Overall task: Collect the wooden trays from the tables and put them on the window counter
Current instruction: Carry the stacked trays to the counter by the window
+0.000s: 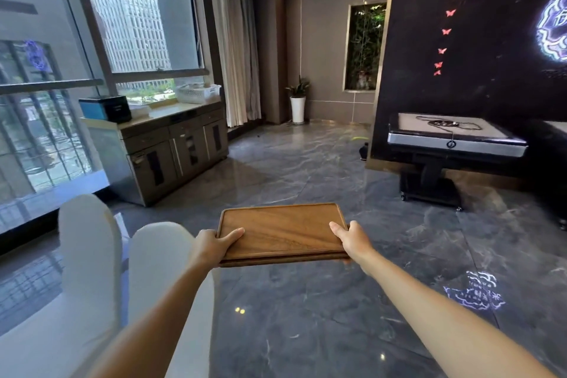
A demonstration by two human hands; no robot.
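I hold the wooden trays in front of me at 12 o'clock, level and above the floor; they appear to be two trays stacked, since a second edge shows under the upper one along the near side. My left hand has its grip closed on the near left corner of the stack, thumb lying on the upper face and fingers hidden underneath; my right hand has its grip closed on the near right corner in the same manner, thumb on top.

The window counter stands at 10 o'clock, well apart from the trays, against the glass; its pale tabletop carries a dark box with a blue side at the left end and a white basket at the right end, with the middle section bare.

A square game table stands at 2 o'clock against a dark wall, with a black cord lying on its surface; a potted plant in a tall white pot stands at 12 o'clock in the far corner beside the curtain; white rounded chair backs sit at 8 o'clock, just beside my left forearm.
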